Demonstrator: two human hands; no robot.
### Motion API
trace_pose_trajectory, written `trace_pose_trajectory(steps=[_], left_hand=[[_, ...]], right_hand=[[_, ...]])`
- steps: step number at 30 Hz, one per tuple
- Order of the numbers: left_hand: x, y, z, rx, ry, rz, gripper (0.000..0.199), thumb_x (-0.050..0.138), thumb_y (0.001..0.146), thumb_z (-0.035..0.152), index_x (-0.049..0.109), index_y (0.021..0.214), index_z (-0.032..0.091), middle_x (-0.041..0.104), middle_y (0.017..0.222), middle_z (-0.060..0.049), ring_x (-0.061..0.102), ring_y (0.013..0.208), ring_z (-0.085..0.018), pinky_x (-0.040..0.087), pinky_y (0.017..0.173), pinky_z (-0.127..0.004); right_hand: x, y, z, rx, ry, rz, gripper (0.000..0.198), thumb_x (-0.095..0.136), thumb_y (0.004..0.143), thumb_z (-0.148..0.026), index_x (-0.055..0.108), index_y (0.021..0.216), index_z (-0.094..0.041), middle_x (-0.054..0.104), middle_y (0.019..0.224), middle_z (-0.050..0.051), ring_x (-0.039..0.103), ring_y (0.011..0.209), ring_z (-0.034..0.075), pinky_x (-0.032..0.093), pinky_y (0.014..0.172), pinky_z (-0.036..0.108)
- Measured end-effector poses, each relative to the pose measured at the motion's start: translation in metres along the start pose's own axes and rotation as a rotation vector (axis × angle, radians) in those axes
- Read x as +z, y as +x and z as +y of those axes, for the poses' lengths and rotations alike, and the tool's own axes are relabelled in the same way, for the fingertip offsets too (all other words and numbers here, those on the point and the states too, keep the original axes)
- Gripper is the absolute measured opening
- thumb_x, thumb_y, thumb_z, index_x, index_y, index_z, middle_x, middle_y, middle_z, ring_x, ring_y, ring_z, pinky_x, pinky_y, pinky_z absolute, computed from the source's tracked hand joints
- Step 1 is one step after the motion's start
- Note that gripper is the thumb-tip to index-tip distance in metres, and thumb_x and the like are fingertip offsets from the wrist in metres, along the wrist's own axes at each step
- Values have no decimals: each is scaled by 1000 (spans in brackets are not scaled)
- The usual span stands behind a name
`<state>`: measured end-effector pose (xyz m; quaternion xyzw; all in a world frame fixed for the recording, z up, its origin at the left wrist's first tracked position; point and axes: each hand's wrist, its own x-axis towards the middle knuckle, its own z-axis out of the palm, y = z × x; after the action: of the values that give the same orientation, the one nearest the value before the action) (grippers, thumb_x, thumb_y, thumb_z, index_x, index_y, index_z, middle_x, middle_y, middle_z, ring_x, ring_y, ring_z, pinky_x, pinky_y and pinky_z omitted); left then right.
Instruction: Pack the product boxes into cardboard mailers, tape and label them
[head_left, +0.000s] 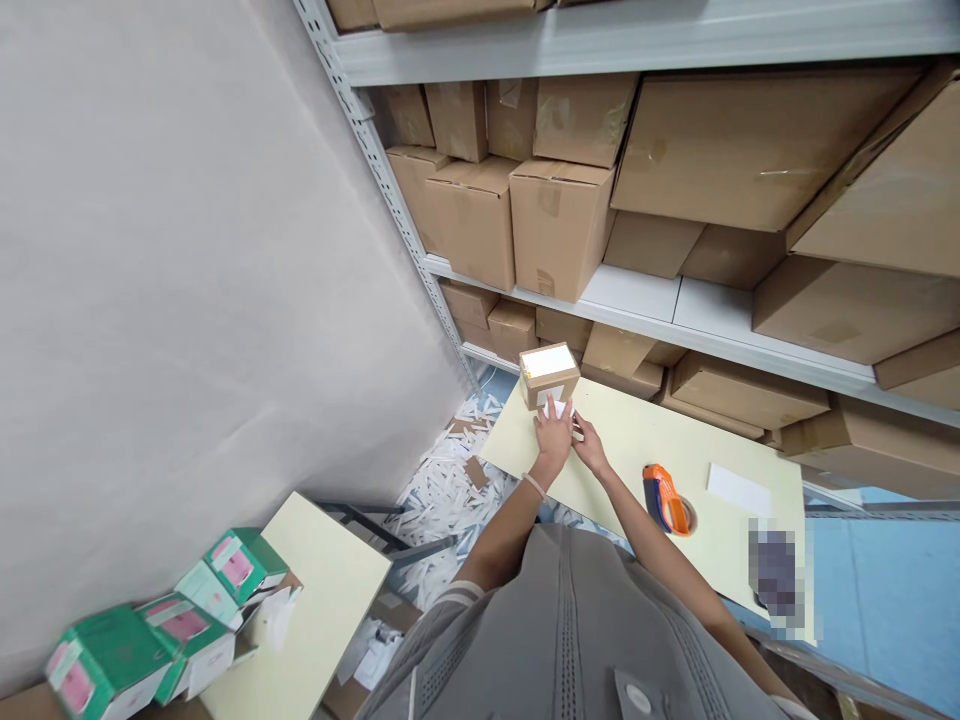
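Small brown cardboard box sits mid-frame on the rectangular pale-yellow tabletop. Left hand's spread over white paper at its front; right hand's grip looks narrow, can't tell if holding anything. I'd smooth outward from centre.

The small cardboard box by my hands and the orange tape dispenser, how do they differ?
Colour: the small cardboard box is brown with a white label on top; the tape dispenser is orange and dark blue.
Shape: the box is a plain block; the dispenser is irregular, with a tape roll.
Contact: your left hand is at the box's near side; neither hand touches the dispenser.
Both rest on the pale table.
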<state>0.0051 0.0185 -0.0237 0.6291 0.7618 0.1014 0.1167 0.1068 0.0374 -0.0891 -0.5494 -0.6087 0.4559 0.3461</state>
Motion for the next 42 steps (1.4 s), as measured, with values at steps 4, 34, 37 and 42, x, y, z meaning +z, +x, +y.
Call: trace_pose_trajectory(steps=[4, 34, 37, 42], left_hand=[[7, 1, 4, -18, 84, 51, 56, 43, 98, 28, 31, 153, 36, 28, 161, -11, 47, 131, -34, 46, 101, -52], [-115, -71, -94, -155, 32, 402, 57, 30, 102, 41, 17, 156, 32, 7, 165, -6, 2, 151, -36, 8, 114, -72], [-148, -102, -121, -283, 60, 473, 57, 32, 101, 40, 16, 156, 33, 6, 165, -6, 4, 151, -36, 8, 113, -73], [-173, -160, -150, -415, 112, 510, 60, 37, 100, 44, 18, 156, 32, 9, 165, -5, 2, 151, -37, 8, 113, -73]], right_hand=[[3, -1, 6, -31, 10, 6, 67, 51, 71, -17, 55, 138, -22, 62, 121, 10, 64, 109, 23, 47, 104, 44], [-88, -59, -93, -348, -598, 327, 71, 38, 96, -53, 21, 157, -22, 25, 162, 12, 17, 149, 33, 17, 117, 61], [-97, -72, -111, -404, -612, 320, 69, 35, 96, -53, 23, 157, -23, 22, 163, 11, 16, 150, 34, 15, 117, 62], [-87, -79, -118, -485, -562, 207, 71, 34, 96, -56, 21, 157, -22, 26, 161, 12, 19, 149, 35, 16, 117, 62]])
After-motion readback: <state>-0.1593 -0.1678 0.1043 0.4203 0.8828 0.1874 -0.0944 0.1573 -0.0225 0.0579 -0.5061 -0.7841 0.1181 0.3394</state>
